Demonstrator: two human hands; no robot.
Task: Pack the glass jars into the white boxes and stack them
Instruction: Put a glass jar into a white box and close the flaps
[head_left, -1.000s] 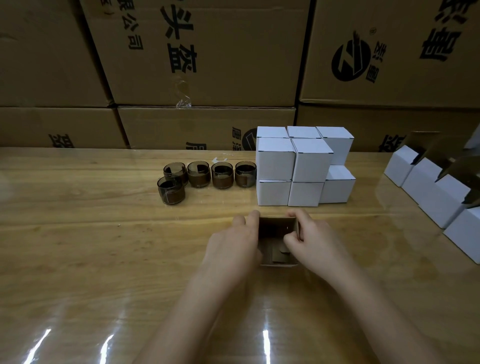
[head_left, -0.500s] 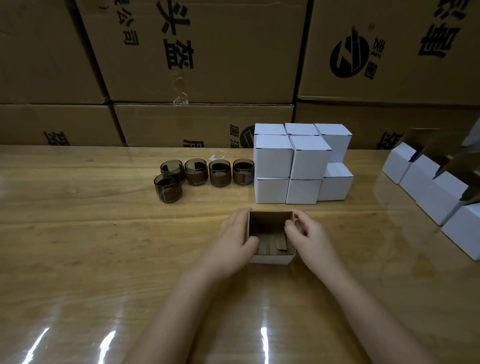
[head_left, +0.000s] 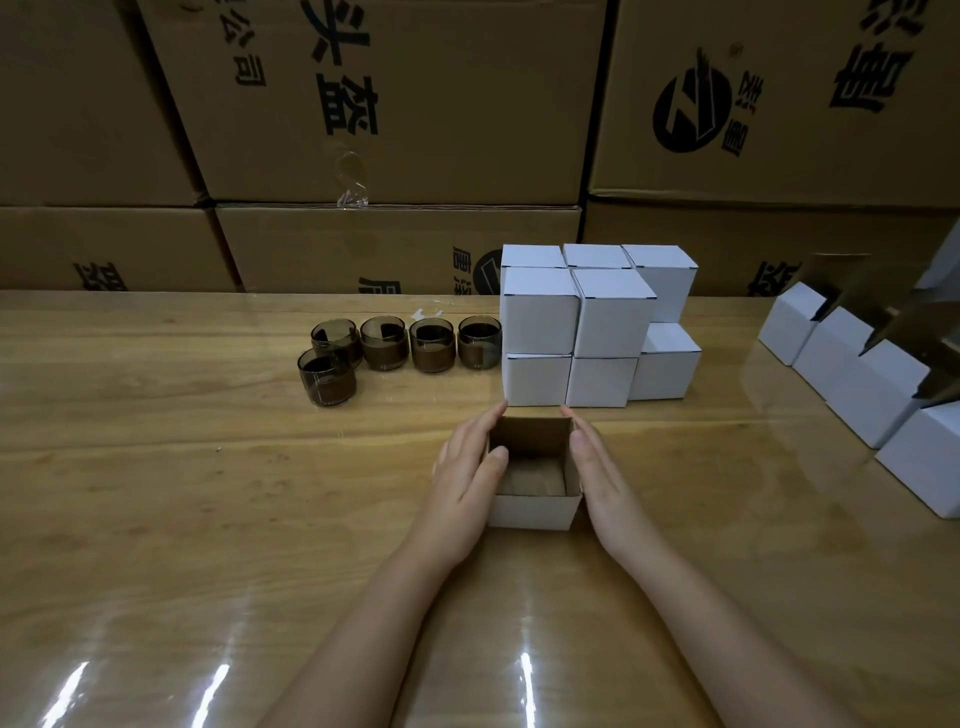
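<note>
An open white box (head_left: 535, 512) with a brown inside stands on the wooden table (head_left: 156, 493), its top open and nothing in it. My left hand (head_left: 467, 470) lies flat against its left wall, thumb over the rim. My right hand (head_left: 597, 467) presses its right wall with straight fingers. Several dark glass jars (head_left: 405, 345) stand in a row behind and to the left, one jar (head_left: 327, 376) in front of the others. A stack of closed white boxes (head_left: 587, 327) stands just behind the open box.
A row of open white boxes (head_left: 852, 379) with raised brown flaps runs along the right side of the table. Large brown cartons (head_left: 395, 104) form a wall at the back. Glare streaks lie on the near table surface.
The inner flaps of the open box have gone down flat and its floor shows. My right fingers came out of the box; both hands now lie straight along its side walls.
</note>
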